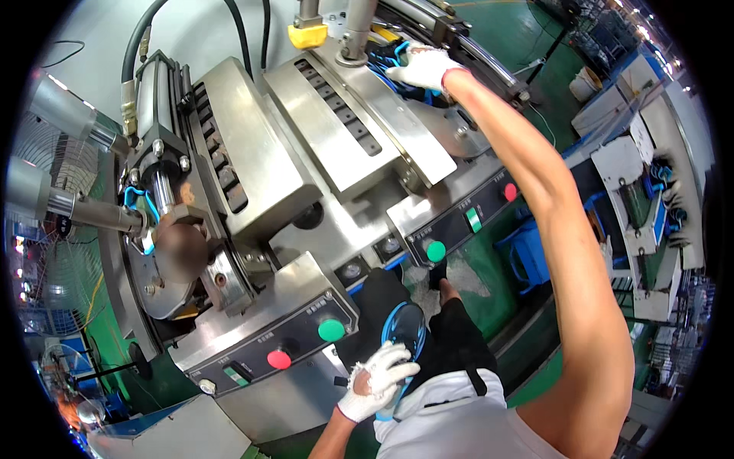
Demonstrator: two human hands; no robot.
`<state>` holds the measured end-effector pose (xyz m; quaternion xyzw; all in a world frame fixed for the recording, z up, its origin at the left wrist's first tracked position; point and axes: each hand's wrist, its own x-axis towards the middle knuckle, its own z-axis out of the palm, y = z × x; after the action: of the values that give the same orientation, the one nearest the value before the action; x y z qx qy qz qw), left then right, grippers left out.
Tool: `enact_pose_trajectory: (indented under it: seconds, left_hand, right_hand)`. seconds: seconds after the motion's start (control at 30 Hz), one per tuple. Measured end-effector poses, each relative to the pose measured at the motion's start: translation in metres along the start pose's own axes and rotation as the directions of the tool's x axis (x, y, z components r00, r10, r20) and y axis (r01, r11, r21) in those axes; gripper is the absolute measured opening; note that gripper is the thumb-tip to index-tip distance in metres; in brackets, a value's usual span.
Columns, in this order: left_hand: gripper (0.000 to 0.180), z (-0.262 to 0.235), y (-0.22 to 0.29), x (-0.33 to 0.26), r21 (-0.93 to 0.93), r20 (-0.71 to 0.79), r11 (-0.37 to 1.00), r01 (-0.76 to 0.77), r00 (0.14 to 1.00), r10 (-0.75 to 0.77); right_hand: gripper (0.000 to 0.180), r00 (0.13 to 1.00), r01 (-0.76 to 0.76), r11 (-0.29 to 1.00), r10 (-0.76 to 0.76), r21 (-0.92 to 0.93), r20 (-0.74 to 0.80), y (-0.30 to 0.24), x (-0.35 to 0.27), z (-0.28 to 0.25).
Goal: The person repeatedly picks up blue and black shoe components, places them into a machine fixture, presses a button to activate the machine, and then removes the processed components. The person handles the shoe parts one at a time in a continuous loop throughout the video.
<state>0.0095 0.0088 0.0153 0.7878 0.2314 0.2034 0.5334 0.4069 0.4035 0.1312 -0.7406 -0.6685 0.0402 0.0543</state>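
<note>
I've got two white gloves [380, 381] on, at least two black-and-blue shoes [407, 323], two control panels [303, 338], two green push buttons [331, 330], two red push buttons [278, 359].

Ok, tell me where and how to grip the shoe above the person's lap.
Probably best to take the shoe by its far, rounded end, coming from the person's right, with fingers across its two blue-edged sides. That end lies exposed, while the gloved left hand covers part of the near end, its wrist coming in from the left.

A blue stool [526, 254] stands right, a pale bucket [585, 84] far right, a wire-caged fan [63, 268] left.
</note>
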Motion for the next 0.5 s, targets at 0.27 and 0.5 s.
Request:
enact_pose_trajectory:
  seconds: [0.27, 0.5]
  left_hand:
    - [0.035, 0.020, -0.014, -0.023, -0.099, -0.103, 0.988, 0.118, 0.986, -0.128]
    - [0.030, 0.045, 0.009, 0.014, -0.030, -0.184, 0.999, 0.046, 0.982, -0.051]
  right_hand:
    - [0.079, 0.845, 0.491, 0.818, -0.361, 0.301, -0.395, -0.075, -0.301, 0.098]
    - [0.098, 0.986, 0.142, 0.898, -0.090, 0.416, -0.142, -0.039, -0.361, 0.148]
